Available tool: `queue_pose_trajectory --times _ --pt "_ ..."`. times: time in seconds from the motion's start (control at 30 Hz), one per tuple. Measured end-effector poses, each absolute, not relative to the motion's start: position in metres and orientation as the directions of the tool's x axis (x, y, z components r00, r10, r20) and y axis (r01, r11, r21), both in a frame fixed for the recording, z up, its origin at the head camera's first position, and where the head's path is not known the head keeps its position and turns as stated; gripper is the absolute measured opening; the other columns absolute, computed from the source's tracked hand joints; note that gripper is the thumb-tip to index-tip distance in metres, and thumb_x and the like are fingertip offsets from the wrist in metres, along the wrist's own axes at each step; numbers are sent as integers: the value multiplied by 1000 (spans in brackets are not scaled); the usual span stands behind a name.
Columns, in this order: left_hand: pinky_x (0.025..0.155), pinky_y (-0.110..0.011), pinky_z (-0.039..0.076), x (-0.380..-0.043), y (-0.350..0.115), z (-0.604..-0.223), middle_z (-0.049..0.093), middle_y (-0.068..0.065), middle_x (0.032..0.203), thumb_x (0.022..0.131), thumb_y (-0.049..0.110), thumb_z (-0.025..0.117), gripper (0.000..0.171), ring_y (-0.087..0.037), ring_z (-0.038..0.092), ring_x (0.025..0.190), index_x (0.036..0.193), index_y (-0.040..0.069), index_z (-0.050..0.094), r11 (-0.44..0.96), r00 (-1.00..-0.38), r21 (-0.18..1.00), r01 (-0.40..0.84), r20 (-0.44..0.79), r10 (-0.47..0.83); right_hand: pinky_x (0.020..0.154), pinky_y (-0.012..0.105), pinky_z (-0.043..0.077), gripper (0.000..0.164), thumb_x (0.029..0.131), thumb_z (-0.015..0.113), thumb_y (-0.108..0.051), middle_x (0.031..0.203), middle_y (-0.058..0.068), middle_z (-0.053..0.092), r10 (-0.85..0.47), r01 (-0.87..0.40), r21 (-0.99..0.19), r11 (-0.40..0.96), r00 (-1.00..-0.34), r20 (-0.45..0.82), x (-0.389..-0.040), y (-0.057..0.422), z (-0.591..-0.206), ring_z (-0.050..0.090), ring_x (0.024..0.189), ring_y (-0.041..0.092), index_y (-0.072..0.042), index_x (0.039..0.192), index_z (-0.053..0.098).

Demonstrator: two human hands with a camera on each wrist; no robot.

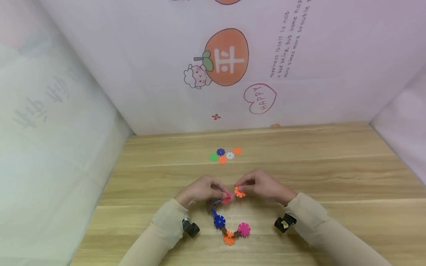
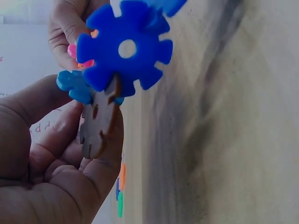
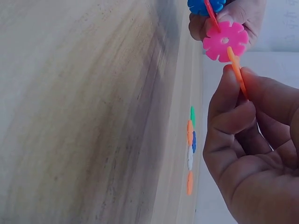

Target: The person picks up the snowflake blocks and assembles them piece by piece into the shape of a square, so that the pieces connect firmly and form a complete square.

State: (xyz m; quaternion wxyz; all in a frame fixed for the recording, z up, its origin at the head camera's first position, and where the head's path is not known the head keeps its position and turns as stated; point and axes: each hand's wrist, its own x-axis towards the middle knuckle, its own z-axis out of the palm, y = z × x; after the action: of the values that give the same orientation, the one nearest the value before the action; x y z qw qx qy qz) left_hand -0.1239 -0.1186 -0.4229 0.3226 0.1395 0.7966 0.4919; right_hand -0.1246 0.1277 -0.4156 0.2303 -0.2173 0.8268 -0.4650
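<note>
A chain of notched plastic snowflake discs, slotted into one another, runs between and below the two hands. My left hand pinches the chain near a light blue disc and a brown disc. My right hand holds an orange disc between thumb and fingers; its edge meets a slot of a pink disc. In the head view the chain's other part curves toward the person, with a dark blue disc, another orange disc and a magenta disc at its end.
Beyond the hands, several loose discs lie close together on the wooden table: green, blue, white and two orange, one at the right. Printed cloth walls stand behind and at both sides.
</note>
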Motion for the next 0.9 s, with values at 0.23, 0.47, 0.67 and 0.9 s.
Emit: queue_pose_trajectory --times 0.23,0.47,0.67,0.9 --pt "91 -32 55 -124 -118 -425 76 -1 95 87 12 74 12 -14 68 89 98 11 77 471 -757 872 -132 -395 521 76 29 57 18 93 65 -9 104 6 75 -553 -120 -872 474 -812 -189 -124 128 -416 66 89 15 -5 107 74" --pt "84 -29 57 -122 -115 -426 76 -2 95 86 9 73 12 -15 69 86 97 10 77 443 -754 878 -181 -413 511 78 28 56 17 92 64 -6 103 5 75 -553 -124 -866 484 -811 -193 -124 128 -415 67 90 14 -7 105 75" --pt "81 -28 58 -119 -114 -426 76 -3 95 85 7 74 12 -15 69 84 96 10 77 433 -748 879 -202 -423 511 83 29 57 17 91 65 -4 102 7 75 -595 -172 -869 465 -787 -163 -123 127 -416 68 92 15 -2 105 74" --pt "89 -30 56 -120 -117 -425 76 -3 98 87 9 73 13 -15 68 91 99 10 76 434 -739 882 -184 -416 530 85 31 56 21 94 65 -14 102 4 75 -559 -125 -865 486 -805 -197 -123 126 -417 67 93 14 -5 112 72"
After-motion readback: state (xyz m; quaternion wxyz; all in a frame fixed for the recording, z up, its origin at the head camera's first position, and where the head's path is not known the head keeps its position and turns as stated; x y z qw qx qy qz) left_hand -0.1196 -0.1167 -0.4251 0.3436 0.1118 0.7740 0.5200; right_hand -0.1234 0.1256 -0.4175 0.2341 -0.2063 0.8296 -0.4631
